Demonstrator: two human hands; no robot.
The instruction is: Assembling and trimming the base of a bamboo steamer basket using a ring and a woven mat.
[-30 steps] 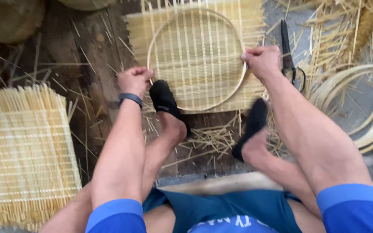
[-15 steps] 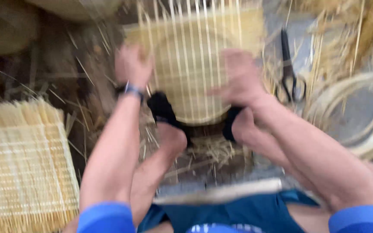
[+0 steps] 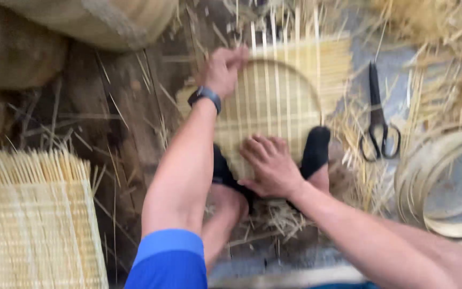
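while the woven bamboo mat (image 3: pixel 279 101) lies underneath, left hand (image 3: pixel 223 69) gripping its rim, right hand (image 3: pixel 271 166) pressed flat

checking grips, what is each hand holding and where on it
Left hand grips the woven mat at its far left edge; right hand presses flat on its near edge, not gripping.

1. Your right hand (image 3: pixel 271 166) left the hoop's right rim; now flat on the woven bamboo mat (image 3: pixel 279 96), near edge.
2. Your left hand (image 3: pixel 223 69) moved up to the hoop's (image 3: pixel 306 80) top-left rim.
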